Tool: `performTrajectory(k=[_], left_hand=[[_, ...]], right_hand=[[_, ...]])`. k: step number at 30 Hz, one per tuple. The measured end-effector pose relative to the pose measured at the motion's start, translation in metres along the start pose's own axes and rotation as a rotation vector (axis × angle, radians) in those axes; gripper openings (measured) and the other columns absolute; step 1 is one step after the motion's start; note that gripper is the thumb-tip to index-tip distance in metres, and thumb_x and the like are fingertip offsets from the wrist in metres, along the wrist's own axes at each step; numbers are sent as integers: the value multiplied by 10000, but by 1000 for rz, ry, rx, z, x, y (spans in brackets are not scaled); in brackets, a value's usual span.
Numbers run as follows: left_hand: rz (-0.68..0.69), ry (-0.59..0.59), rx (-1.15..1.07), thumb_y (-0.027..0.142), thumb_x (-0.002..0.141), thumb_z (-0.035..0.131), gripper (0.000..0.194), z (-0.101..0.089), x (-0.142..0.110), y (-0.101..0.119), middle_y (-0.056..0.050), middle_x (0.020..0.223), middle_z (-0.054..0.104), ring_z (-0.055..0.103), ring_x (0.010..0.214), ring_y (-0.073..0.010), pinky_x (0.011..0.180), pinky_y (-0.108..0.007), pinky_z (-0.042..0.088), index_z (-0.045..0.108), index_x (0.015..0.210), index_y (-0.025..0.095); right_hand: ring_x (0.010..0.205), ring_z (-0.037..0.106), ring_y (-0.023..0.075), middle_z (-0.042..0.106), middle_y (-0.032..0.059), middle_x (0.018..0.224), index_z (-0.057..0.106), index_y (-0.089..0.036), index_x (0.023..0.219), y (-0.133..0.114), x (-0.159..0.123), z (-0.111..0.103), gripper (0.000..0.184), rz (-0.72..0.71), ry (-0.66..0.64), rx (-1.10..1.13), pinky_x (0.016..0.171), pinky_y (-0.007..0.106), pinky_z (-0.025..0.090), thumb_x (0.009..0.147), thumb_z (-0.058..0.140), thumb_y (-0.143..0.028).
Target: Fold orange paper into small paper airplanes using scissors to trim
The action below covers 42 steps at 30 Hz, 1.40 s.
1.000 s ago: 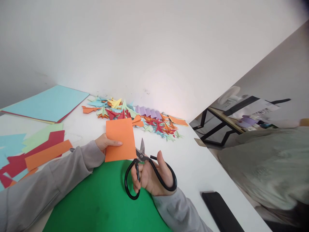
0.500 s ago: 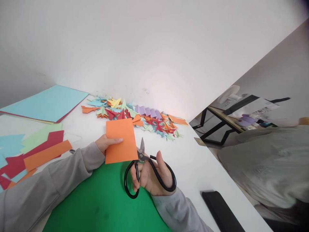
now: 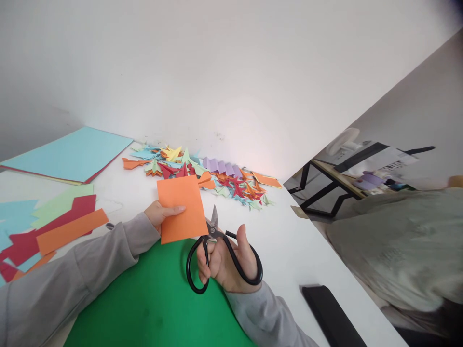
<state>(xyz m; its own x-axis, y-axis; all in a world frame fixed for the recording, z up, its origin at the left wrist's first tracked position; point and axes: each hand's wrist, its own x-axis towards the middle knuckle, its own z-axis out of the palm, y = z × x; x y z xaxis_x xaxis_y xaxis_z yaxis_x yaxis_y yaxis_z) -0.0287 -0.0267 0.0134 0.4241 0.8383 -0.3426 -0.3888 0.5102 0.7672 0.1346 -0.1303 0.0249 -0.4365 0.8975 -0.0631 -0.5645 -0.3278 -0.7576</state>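
Observation:
My left hand (image 3: 159, 213) pinches the left edge of an orange paper rectangle (image 3: 183, 208), held up over the white table (image 3: 285, 241). My right hand (image 3: 226, 262) is closed through the black loop handles of a pair of scissors (image 3: 211, 250). The blades point up and sit at the paper's lower right edge. A large green sheet (image 3: 159, 299) lies on the table under both hands.
A heap of folded coloured paper shapes (image 3: 210, 176) lies at the back by the wall. A stack of large sheets topped in light blue (image 3: 72, 154) sits far left, with cut strips (image 3: 54, 224) nearer. A black flat object (image 3: 331, 315) lies right. Another person's grey-clad body (image 3: 398, 250) is at right.
The orange paper has tilted slightly and shifted a little toward the scissors. The scissors hand has stayed almost in place.

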Motion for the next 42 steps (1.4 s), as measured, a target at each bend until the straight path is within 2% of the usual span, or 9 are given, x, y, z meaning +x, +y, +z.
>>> performTrajectory(k=[6, 10, 15, 21, 25, 29, 34, 42], left_hand=[[17, 16, -16, 129, 526, 786, 352, 1, 1, 1, -105, 923, 698, 649, 871, -283, 725, -347, 556, 663, 856, 126], [-18, 3, -10, 137, 548, 774, 329, 1, -1, 4, -90, 862, 708, 658, 833, -271, 711, -341, 553, 666, 858, 134], [-60, -121, 58, 174, 547, 774, 370, 0, -4, 5, -112, 934, 694, 650, 850, -286, 715, -359, 543, 665, 898, 129], [-111, -219, 38, 217, 611, 720, 301, -2, -9, 12, -112, 895, 701, 643, 866, -293, 752, -374, 513, 669, 893, 129], [-187, -200, -45, 322, 677, 660, 320, -3, -13, 17, -129, 887, 698, 647, 859, -289, 766, -371, 504, 664, 919, 112], [-148, -166, 13, 237, 642, 701, 302, -2, -11, 15, -120, 846, 703, 664, 771, -270, 738, -368, 515, 655, 917, 121], [-52, -126, 8, 189, 594, 733, 288, 0, -6, 10, -109, 886, 700, 659, 800, -282, 716, -376, 527, 661, 867, 131], [-100, -59, 25, 215, 601, 715, 273, 3, -10, 15, -115, 819, 705, 658, 791, -284, 728, -370, 515, 663, 851, 117]], right_hand=[[465, 498, 146, 585, 45, 648, 513, -190, 938, -1, -2, 3, 719, -64, -1, -8, 450, 302, 415, 764, 69, -728], [457, 490, 140, 581, 36, 635, 522, -192, 893, -2, -2, 2, 694, -34, 1, -28, 449, 302, 413, 761, 111, -736], [441, 489, 140, 581, 32, 604, 511, -179, 963, -4, -2, -1, 758, 72, -26, -54, 444, 307, 414, 732, 86, -763], [438, 486, 142, 592, 19, 607, 428, -206, 1121, -7, -3, -2, 765, 96, -48, -87, 448, 310, 415, 736, 62, -756], [432, 491, 146, 600, 24, 620, 377, -201, 1197, -9, -4, -3, 785, 110, -101, -70, 448, 311, 416, 739, 60, -754], [431, 498, 143, 598, 25, 613, 376, -193, 1195, -9, -5, -4, 790, 114, -89, -76, 456, 309, 417, 740, 54, -752], [419, 497, 139, 592, 14, 603, 385, -202, 1157, -9, -4, -5, 781, 109, -55, -129, 453, 306, 415, 726, 54, -763], [425, 496, 142, 595, 16, 603, 393, -207, 1151, -7, -3, -6, 775, 88, -49, -118, 456, 309, 415, 734, 38, -755]])
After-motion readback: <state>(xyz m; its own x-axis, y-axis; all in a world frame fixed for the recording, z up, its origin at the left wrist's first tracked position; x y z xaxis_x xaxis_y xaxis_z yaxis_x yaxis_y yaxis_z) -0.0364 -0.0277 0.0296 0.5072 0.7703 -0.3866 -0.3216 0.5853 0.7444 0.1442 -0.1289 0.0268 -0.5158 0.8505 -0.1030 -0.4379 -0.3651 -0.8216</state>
